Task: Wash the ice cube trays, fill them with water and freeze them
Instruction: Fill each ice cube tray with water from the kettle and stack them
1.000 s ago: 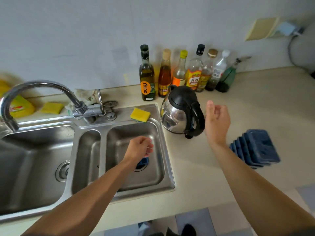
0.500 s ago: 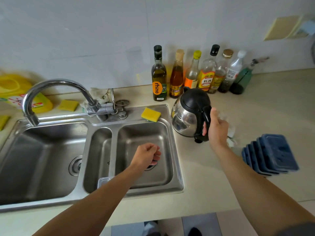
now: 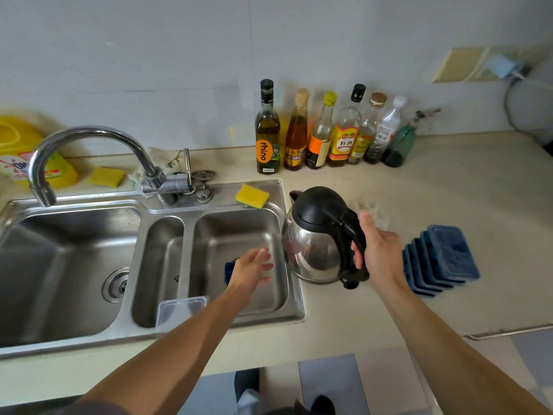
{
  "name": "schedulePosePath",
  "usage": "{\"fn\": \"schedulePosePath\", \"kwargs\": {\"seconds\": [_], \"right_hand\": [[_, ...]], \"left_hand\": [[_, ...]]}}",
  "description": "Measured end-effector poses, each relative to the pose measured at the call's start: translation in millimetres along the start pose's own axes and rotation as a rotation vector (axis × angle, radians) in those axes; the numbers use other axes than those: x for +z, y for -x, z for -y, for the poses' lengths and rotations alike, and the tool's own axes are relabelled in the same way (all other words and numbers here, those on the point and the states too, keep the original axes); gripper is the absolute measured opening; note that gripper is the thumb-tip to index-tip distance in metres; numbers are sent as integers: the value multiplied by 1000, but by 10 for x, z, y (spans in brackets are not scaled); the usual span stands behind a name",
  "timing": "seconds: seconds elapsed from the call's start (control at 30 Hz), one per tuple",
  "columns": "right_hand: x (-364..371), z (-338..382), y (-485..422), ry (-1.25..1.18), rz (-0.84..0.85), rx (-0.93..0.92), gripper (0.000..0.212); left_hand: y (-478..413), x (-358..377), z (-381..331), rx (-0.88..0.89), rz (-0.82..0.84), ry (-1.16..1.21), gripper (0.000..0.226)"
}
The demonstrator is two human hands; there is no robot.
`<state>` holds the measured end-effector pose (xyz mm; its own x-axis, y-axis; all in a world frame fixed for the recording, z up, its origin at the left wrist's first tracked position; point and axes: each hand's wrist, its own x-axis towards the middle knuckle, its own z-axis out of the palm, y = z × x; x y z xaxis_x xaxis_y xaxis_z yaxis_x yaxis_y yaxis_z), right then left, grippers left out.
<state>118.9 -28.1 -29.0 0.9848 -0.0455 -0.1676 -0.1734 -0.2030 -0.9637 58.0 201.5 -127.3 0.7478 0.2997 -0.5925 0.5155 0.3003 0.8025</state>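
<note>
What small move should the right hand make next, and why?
Probably lift the kettle toward the right basin: the right hand grips its handle, and the open left hand hovers there over a blue item, likely a tray awaiting water.

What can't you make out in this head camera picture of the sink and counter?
Head view:
- Dark blue object in the right steel basin: mostly behind the left hand.
- Clear plastic box in the narrow middle basin: partly covered by the left forearm.
- Contents of the steel kettle with black lid: lid closed.
- Pale patch behind the right hand: blurred.
</note>
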Motion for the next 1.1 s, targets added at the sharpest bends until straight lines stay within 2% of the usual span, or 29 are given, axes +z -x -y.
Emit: {"fn": "schedulePosePath", "kwargs": {"seconds": [0.17,0.33,0.6,1.1], "right_hand": [[15,151,164,86,84,8,64],[122,306,258,153,233,2,55],[416,442,290,340,342,8,64],[812,628,315,420,333,21,64]], "left_hand": [[184,-13,91,0,27,112,27],[376,-112,246,-28,98,142,35],[549,-294,347,-66,103,200,43],[494,-546,337,-119,87,276,35]]}}
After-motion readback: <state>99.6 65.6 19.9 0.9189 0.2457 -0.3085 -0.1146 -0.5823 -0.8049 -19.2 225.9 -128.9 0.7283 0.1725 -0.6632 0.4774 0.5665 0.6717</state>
